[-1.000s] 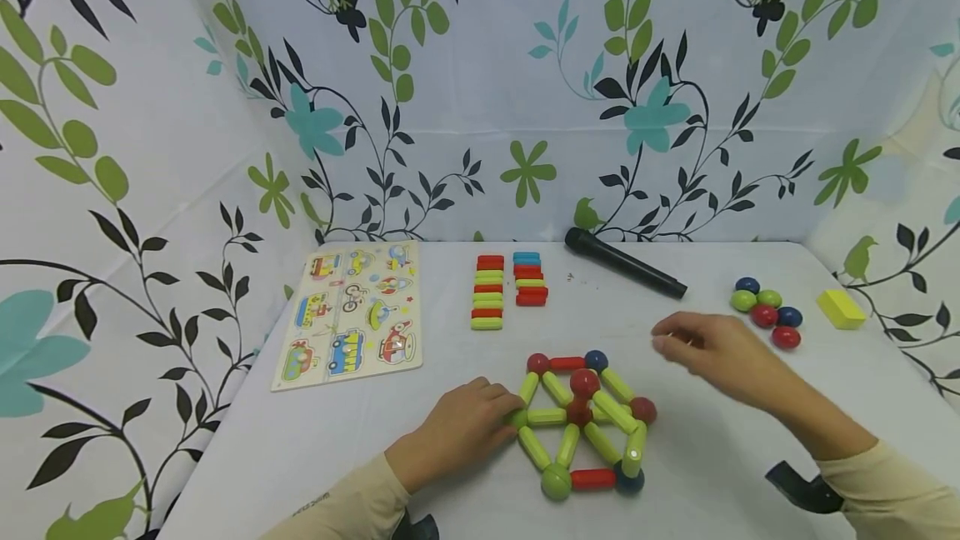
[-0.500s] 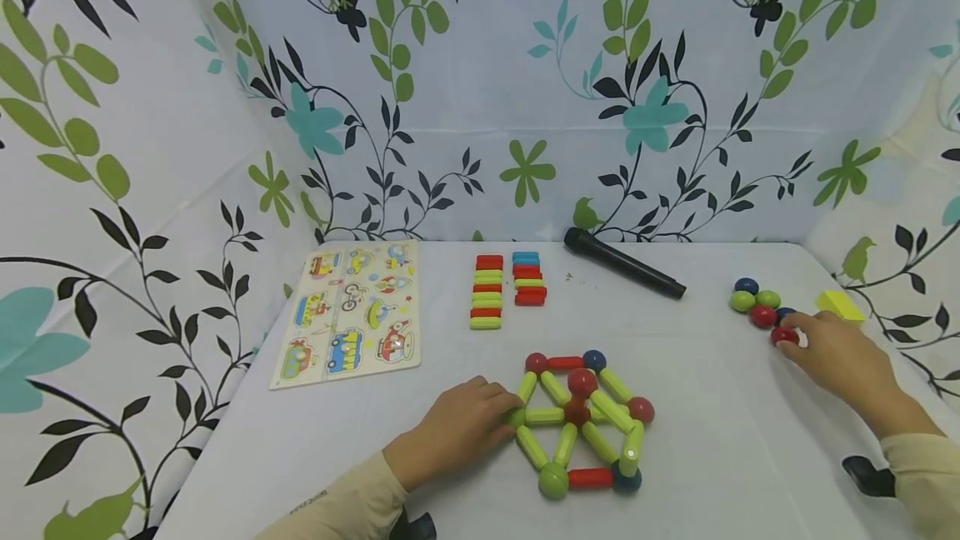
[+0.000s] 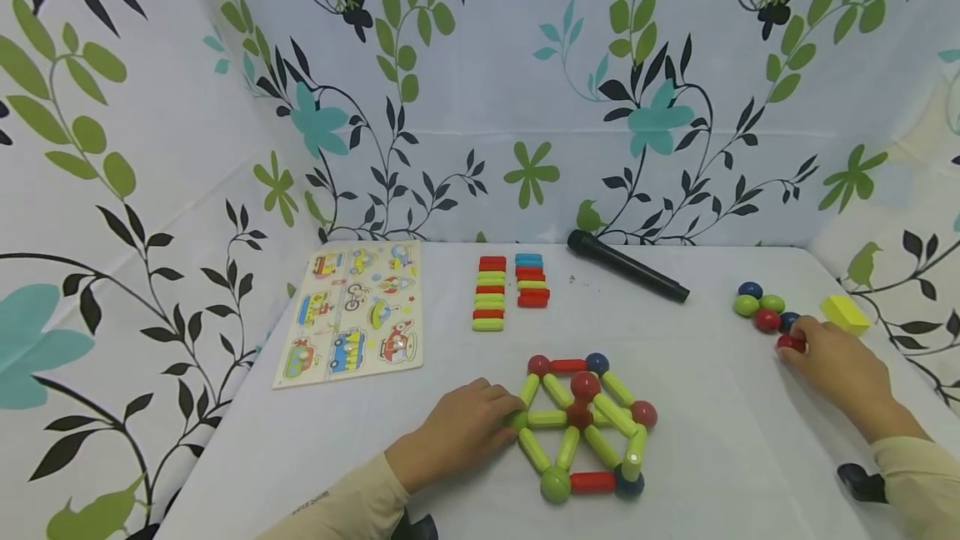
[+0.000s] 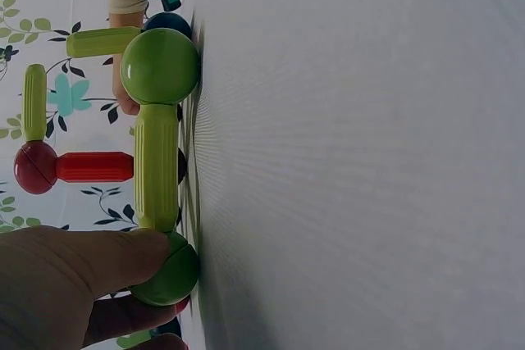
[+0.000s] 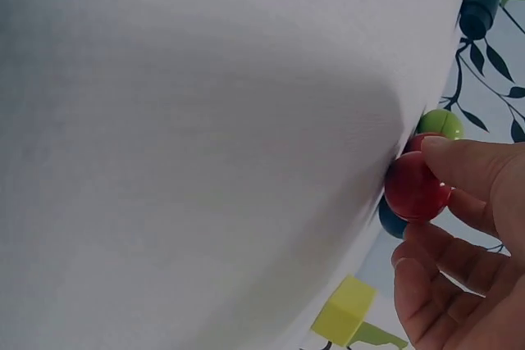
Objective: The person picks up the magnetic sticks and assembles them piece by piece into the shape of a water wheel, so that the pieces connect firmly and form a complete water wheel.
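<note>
While pinched (rightward): red ball.

**No readable text in view**

You won't find a legible word, number or brand anywhere here. The flat wooden picture puzzle board, well off beyond your left hand, carries only cartoon vehicles. A small dark print on your cream left sleeve is too blurred to read.
</note>
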### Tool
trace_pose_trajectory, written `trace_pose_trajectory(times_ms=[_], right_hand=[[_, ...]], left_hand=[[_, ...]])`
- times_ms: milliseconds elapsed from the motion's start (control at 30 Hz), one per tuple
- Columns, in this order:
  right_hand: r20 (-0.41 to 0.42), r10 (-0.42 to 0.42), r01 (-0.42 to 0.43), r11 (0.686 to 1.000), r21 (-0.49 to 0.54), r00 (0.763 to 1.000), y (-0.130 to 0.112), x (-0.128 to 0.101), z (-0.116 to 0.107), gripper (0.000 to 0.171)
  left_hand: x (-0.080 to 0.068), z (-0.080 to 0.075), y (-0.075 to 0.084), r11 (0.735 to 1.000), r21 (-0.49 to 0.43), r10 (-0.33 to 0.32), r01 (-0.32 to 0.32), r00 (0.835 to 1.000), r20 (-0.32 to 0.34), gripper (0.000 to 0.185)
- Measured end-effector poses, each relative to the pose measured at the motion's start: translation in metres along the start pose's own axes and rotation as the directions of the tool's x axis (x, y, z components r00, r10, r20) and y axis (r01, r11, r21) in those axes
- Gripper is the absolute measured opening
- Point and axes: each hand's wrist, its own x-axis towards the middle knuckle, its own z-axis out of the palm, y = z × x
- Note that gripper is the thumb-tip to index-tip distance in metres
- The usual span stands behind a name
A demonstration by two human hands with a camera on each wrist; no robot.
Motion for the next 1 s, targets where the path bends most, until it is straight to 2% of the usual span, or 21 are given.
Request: trace_pose_trajectory(times_ms=[167, 300, 433, 500, 567, 600, 700, 767, 833, 867, 933, 1000], right_hand=[[-0.004, 0.009, -0.009, 1.0, 0.011, 1.0, 0.001, 0.004, 0.001, 0.053], [-0.046, -0.01, 0.012, 0.999, 0.051, 0.999, -0.01, -0.001, -0.001, 0.052], [-0.085, -0.11, 0.123, 0.976, 0.178, 0.99, -0.046, -0.017, -0.01, 0.048], [-0.099, -0.203, 0.223, 0.94, 0.26, 0.974, -0.071, -0.03, -0.02, 0.041], [-0.097, -0.314, 0.327, 0.876, 0.353, 0.945, -0.097, -0.048, -0.029, 0.035], [-0.102, -0.38, 0.388, 0.835, 0.391, 0.919, -0.11, -0.058, -0.033, 0.032], [-0.095, -0.566, 0.533, 0.688, 0.493, 0.819, -0.144, -0.085, -0.041, 0.035], [-0.057, -0.655, 0.576, 0.617, 0.536, 0.754, -0.16, -0.099, -0.043, 0.038], [0.003, -0.7, 0.583, 0.598, 0.55, 0.714, -0.17, -0.108, -0.042, 0.037], [0.033, -0.71, 0.582, 0.602, 0.547, 0.703, -0.173, -0.111, -0.041, 0.036], [0.096, -0.713, 0.568, 0.625, 0.535, 0.695, -0.178, -0.114, -0.038, 0.035], [0.158, -0.699, 0.542, 0.659, 0.522, 0.697, -0.182, -0.114, -0.034, 0.035]], left_hand=[[0.003, -0.001, -0.001, 1.0, 0.013, 0.01, -0.01, 1.0, -0.016, 0.033], [0.002, -0.001, -0.001, 1.0, 0.02, 0.002, -0.002, 1.0, -0.015, 0.032], [0.0, -0.002, 0.001, 1.0, 0.011, -0.003, 0.003, 1.0, -0.006, 0.031], [-0.001, -0.003, 0.002, 1.0, 0.01, -0.001, 0.001, 1.0, -0.011, 0.031], [-0.001, -0.003, 0.002, 1.0, 0.011, 0.002, -0.002, 1.0, -0.014, 0.031], [-0.001, -0.003, 0.003, 1.0, 0.01, 0.002, -0.002, 1.0, -0.015, 0.031], [-0.001, -0.003, 0.003, 1.0, 0.002, 0.001, -0.001, 1.0, -0.013, 0.031], [-0.001, -0.002, 0.003, 1.0, -0.002, 0.003, -0.003, 1.0, -0.013, 0.032], [-0.001, -0.002, 0.002, 1.0, 0.0, 0.007, -0.007, 1.0, -0.016, 0.032], [-0.001, -0.002, 0.002, 1.0, 0.002, 0.008, -0.008, 1.0, -0.017, 0.032], [-0.001, -0.002, 0.001, 1.0, 0.007, 0.009, -0.009, 1.0, -0.02, 0.032], [-0.002, -0.002, 0.001, 1.0, 0.009, 0.009, -0.009, 1.0, -0.018, 0.032]])
